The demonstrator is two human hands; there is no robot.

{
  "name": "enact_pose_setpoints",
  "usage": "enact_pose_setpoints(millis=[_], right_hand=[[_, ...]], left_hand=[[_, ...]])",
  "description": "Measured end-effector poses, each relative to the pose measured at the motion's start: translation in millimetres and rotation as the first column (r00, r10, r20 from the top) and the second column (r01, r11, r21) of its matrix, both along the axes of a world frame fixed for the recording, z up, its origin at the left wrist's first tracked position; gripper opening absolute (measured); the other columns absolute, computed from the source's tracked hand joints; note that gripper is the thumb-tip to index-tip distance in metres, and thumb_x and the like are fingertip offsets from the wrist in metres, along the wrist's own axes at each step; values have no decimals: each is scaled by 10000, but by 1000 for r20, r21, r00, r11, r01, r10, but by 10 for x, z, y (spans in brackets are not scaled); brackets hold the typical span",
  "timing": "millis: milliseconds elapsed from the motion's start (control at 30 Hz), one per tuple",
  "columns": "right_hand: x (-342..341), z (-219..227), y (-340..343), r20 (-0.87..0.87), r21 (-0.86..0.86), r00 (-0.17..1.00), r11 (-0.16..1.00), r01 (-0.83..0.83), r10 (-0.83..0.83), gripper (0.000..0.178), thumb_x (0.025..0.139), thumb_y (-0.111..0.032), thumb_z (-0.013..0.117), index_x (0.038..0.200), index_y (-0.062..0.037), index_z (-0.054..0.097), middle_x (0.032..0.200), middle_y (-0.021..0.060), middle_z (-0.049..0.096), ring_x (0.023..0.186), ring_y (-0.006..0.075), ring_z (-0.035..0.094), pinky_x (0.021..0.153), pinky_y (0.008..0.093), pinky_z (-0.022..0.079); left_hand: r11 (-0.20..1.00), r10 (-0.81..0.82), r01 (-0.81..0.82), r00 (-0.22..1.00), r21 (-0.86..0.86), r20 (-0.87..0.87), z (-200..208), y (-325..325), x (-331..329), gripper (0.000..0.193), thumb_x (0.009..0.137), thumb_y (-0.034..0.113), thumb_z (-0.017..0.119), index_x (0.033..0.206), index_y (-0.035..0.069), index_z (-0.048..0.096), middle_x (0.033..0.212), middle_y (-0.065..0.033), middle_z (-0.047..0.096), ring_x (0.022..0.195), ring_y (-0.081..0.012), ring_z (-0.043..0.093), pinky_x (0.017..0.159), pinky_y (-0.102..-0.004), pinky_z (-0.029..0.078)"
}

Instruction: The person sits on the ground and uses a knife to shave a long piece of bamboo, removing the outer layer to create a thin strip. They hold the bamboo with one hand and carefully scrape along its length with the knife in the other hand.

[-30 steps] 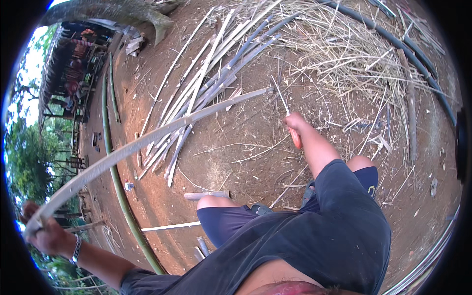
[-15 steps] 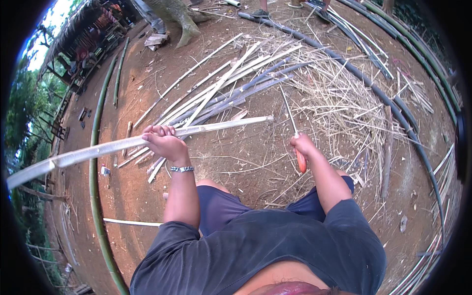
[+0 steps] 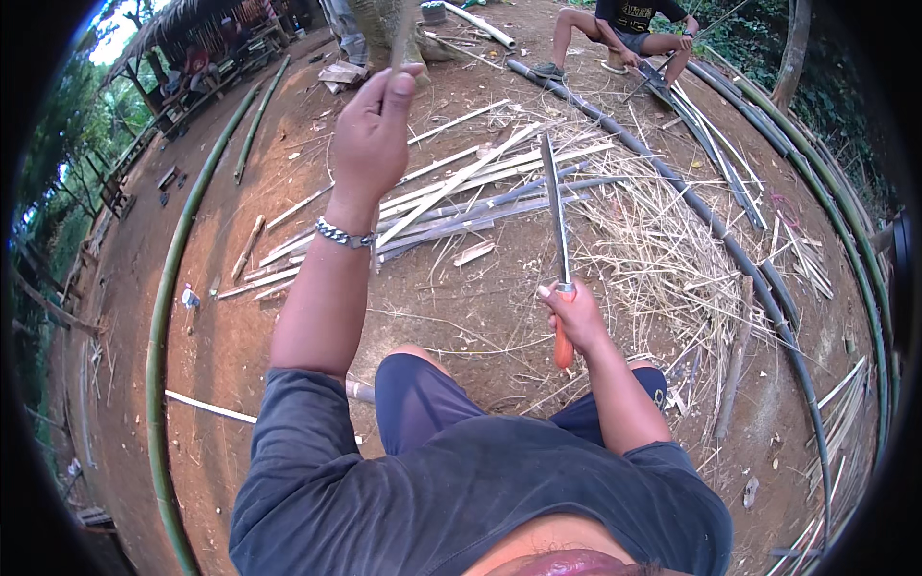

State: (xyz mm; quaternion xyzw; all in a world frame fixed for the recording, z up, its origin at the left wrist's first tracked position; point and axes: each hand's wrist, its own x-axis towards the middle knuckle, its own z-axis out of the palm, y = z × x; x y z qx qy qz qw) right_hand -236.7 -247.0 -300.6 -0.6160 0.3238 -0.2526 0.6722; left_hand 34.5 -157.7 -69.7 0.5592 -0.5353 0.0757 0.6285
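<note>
My left hand [image 3: 373, 139], with a chain bracelet at the wrist, is raised ahead of me and closed round a pale bamboo strip [image 3: 405, 36]. The strip points up and away past the top of the picture, seen nearly end-on. My right hand [image 3: 580, 322] grips a long-bladed knife [image 3: 556, 216] by its orange handle, above the ground in front of my knees. Its narrow blade points away from me, apart from the strip. Beyond both hands lies a pile of split bamboo strips [image 3: 480, 184] on the dirt.
Bamboo shavings [image 3: 663, 254] cover the ground to the right, beside a long dark pole [image 3: 706, 211]. A green bamboo pole [image 3: 165, 307] runs along the left. At the far right a seated person [image 3: 642, 27] handles bamboo strips. A tree trunk [image 3: 389, 34] stands ahead.
My left hand has lifted and moved forward, swinging the strip from lying crosswise to pointing away. The knife has shifted slightly left and nearer, its blade showing broader. The view has tilted up.
</note>
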Motion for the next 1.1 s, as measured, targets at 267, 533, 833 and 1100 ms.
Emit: enact_pose_setpoints(millis=[267,533,833,1100], right_hand=[[200,495,77,186,54,981,997,-61,49,472,858,-470,682,956,-37,522,698,13,539,525,82,538,486,234,476],[406,631,94,270,173,962,982,-79,30,613,849,-632,588,947,-31,512,691,16,512,523,94,514,468,229,458],[604,632,328,285,363,955,931,-34,-76,520,861,-588,607,845,-71,547,663,29,525,518,114,514,478,263,458],[747,550,559,503,467,862,860,-207,-66,575,847,-665,555,864,-92,511,683,15,480,573,127,512,523,294,458]], left_hand=[[916,101,-225,930,331,354,-344,193,-463,386,767,290,767,1026,22,669,923,-144,684,831,-262,668,741,-354,505],[868,26,-272,861,415,509,-718,417,-657,327,758,282,761,1007,89,673,889,-87,650,792,-291,651,681,-377,516],[799,-105,-262,826,541,554,-926,731,-706,333,716,261,786,1018,146,704,857,-45,639,721,-256,636,630,-367,502],[991,50,-69,985,111,166,-1436,1248,-790,458,833,210,709,1219,31,539,1114,-122,575,1013,-263,565,896,-368,455]])
